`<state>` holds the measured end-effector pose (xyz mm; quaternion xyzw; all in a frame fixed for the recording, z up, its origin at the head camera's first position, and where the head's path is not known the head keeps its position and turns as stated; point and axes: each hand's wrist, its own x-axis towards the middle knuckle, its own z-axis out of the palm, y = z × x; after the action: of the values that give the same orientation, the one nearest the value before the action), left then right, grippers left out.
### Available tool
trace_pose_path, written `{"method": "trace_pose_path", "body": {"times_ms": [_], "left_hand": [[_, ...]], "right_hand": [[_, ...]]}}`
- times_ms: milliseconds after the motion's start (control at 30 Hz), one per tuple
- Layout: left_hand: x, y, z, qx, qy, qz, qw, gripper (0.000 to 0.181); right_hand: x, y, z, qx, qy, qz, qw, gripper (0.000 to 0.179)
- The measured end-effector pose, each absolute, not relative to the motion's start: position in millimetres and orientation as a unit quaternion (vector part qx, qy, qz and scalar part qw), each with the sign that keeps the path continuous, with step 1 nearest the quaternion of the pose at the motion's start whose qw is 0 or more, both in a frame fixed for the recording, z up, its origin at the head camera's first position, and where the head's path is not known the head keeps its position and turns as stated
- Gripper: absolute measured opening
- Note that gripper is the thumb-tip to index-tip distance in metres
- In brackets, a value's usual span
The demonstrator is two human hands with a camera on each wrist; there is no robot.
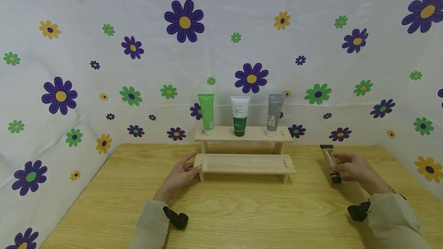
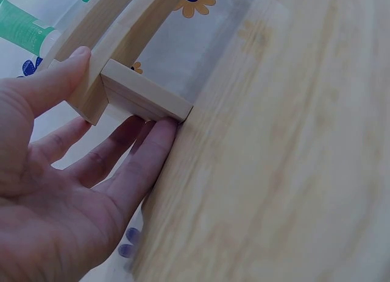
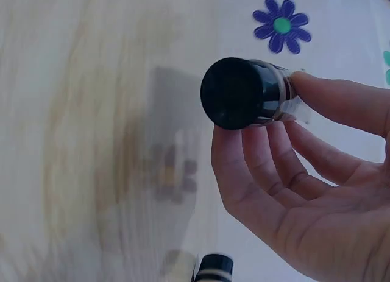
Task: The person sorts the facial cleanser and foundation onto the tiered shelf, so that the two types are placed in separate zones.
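Note:
My left hand (image 1: 180,176) holds the left end of the lower step of a wooden two-tier stand (image 1: 245,163). In the left wrist view, its thumb lies on the board's end and its fingers (image 2: 149,154) touch the leg. At the right, my right hand (image 1: 356,170) grips a small beige tube (image 1: 329,158) with a black cap, between thumb and fingers. That tube is tilted, black cap (image 3: 234,93) downward, above the table. On the upper step stand a green tube (image 1: 207,112), a white and dark green tube (image 1: 239,114) and a grey tube (image 1: 275,112), all caps down.
Another black-capped tube (image 3: 214,268) lies on the table, mostly hidden behind my right wrist in the head view. The wood-grain table (image 1: 242,210) meets a white flower-patterned cloth (image 1: 214,60) at the back and sides.

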<state>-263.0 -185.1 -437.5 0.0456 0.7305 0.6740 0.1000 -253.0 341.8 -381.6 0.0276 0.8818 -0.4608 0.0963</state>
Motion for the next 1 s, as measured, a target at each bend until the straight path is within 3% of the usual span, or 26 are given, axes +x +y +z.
{"method": "trace_pose_path", "body": {"times_ms": [1000], "left_hand": [[-264,-185,-438,0.044,0.731,0.674,0.100,0.066]], "right_hand": [[-243,293,-367,0.007,0.837,-0.546,0.005,0.064]]}}
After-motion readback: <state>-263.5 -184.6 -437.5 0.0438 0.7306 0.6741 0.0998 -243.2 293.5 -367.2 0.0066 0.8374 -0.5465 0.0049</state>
